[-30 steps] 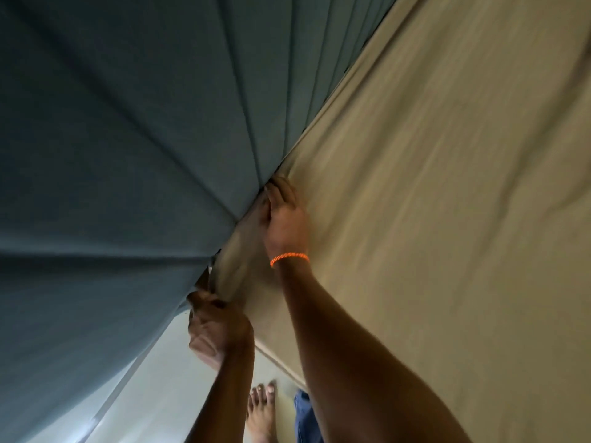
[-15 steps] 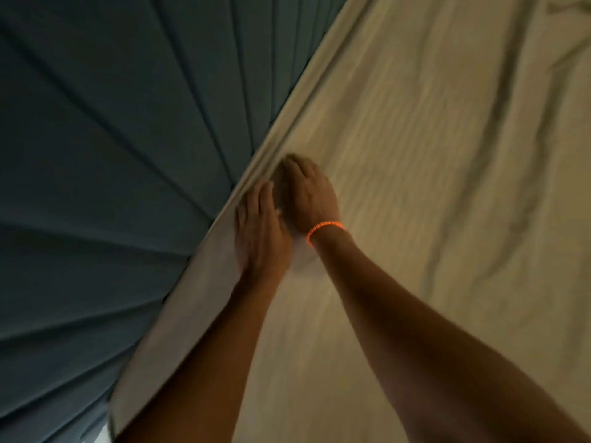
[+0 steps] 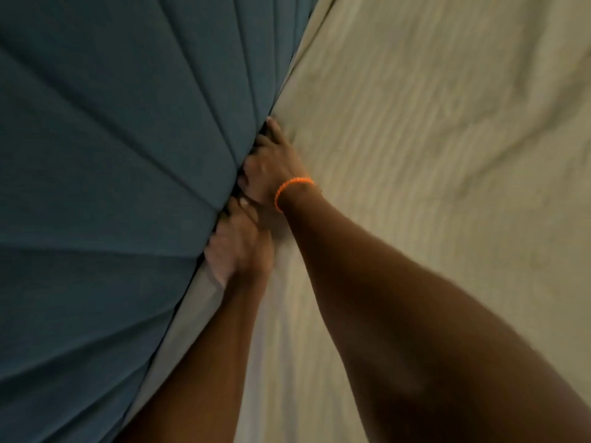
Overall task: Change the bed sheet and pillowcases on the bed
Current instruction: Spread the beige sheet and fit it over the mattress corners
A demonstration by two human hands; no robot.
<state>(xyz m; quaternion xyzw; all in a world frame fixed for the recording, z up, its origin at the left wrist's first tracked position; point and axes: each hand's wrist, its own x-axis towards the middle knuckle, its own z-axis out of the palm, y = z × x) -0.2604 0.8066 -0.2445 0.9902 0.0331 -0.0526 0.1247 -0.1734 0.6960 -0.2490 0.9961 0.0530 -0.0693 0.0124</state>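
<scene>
Both hands sit at the seam where the beige cotton bed sheet [image 3: 415, 155] meets the dark teal padded fabric headboard [image 3: 112, 155]. Half a second ago they lay flat on top of the sheet's edge, side by side; now they have driven down into the gap, one ahead of the other. The right hand [image 3: 271, 164], marked by a bright orange braided wristband [image 3: 292, 190], has its fingers pushed into the crevice, and the left hand [image 3: 238, 247] just behind it does the same. The fingertips of both vanish between sheet and headboard, so I cannot tell whether either hand pinches cloth or only presses it down.

The sheet covers the mattress across the right of the view, with soft creases running away from the hands. Its edge along the headboard lies tucked out of sight above the hands, while below the left hand a strip of it is folded over the mattress edge.

By my judgement, this is the tucking step at the head of the bed; 2 pillowcases are not in view.
</scene>
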